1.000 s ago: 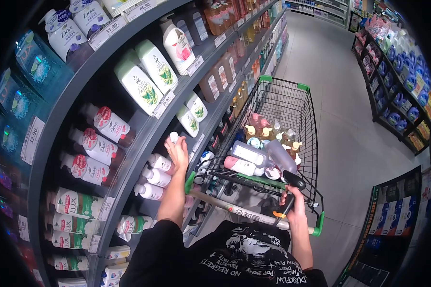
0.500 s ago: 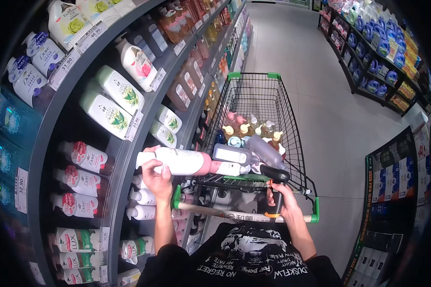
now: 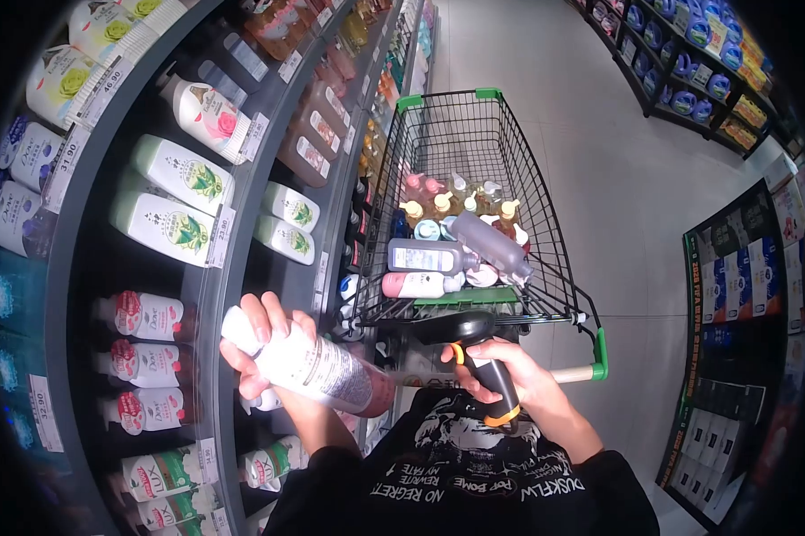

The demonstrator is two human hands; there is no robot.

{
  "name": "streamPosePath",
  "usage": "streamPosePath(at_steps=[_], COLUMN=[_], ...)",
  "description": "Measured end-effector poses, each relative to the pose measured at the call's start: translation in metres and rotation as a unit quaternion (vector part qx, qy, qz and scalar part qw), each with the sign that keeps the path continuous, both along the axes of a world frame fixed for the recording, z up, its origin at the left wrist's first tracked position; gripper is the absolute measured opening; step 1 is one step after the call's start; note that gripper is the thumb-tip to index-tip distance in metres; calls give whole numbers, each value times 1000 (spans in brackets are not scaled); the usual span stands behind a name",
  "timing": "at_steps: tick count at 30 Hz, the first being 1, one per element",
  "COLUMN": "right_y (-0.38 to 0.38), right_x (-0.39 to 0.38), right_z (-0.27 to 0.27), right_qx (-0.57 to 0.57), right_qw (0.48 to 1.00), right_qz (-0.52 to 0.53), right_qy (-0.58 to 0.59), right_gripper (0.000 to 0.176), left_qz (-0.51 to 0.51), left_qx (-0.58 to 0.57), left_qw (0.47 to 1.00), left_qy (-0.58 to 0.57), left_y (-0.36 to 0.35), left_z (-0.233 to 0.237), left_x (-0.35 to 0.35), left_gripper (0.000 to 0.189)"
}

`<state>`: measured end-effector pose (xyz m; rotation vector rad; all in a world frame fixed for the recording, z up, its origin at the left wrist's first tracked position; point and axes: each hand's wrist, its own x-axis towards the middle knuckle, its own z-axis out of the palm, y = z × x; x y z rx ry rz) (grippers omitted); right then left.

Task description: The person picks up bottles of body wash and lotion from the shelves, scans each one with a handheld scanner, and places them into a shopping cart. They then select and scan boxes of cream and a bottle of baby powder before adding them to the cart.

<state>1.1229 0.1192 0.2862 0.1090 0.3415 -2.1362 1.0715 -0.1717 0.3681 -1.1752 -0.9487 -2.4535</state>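
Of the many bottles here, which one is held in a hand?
The white bottle with the pink bottom, in the left hand; the others are on the shelves or in the cart.

Free room in the cart (image 3: 461, 143) beyond the bottles (image 3: 489, 243), the scanner (image 3: 461, 327) an obstacle at its near end.

Lined on the left with dark grey supermarket shelving (image 3: 60, 286), tiered and fronted with white price labels (image 3: 96, 94). Paved in large pale grey floor tiles (image 3: 554, 152) with thin joints, lit cool and whitish along the aisle. Bounded on the far right by a black tiered display rack (image 3: 699, 131) and, nearer, by a black promotional stand (image 3: 694, 357) edged with orange lettering (image 3: 682, 375).
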Motion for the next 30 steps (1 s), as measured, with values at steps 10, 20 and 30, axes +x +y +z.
streamPosePath(at_steps=[10,20,30], right_y=[-15,44,85], right_x=[-4,-17,-1], right_z=[12,-31,-71], right_qx=[-33,69,122], right_qw=[991,966,903], right_qz=[124,-236,-385], right_qy=[28,-79,-144], right_gripper=[43,30,20], left_qz=[-50,131,99], left_qx=[59,-278,-681], left_qw=[997,951,690], left_qy=[27,14,223], left_y=[-3,30,188], left_z=[17,2,-129], left_x=[-3,-38,-105], left_gripper=[28,16,21])
